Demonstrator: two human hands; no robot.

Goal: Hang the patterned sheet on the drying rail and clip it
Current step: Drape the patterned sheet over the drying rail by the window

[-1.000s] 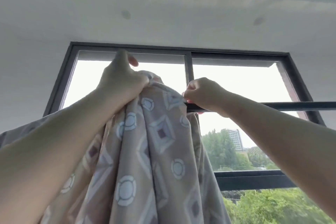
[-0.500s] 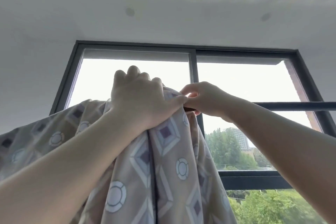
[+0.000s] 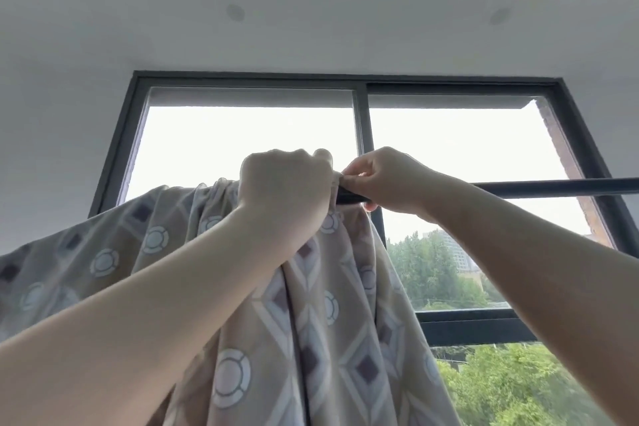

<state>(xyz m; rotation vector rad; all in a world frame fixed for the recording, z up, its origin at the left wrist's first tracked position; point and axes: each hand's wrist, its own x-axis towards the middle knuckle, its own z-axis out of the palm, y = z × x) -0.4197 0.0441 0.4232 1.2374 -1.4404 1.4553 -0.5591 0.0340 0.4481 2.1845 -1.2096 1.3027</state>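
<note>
The patterned sheet point(image 3: 321, 328), beige with white circles and purple diamonds, hangs bunched over the dark drying rail point(image 3: 553, 187), which runs level to the right edge. My left hand point(image 3: 283, 190) is fisted around the gathered top of the sheet on the rail. Right beside it, my right hand point(image 3: 383, 180) pinches the sheet's edge against the rail, thumb under the bar. More of the sheet spreads away to the left point(image 3: 86, 252). No clip can be made out in either hand.
A dark-framed window point(image 3: 361, 135) fills the wall behind the rail, with trees and a building outside. White ceiling above. The rail is bare to the right of my right hand.
My left hand came down from above the bunch and closed over the sheet on the rail. The sheet has spread further left along the rail. My right hand stayed at the sheet's edge.
</note>
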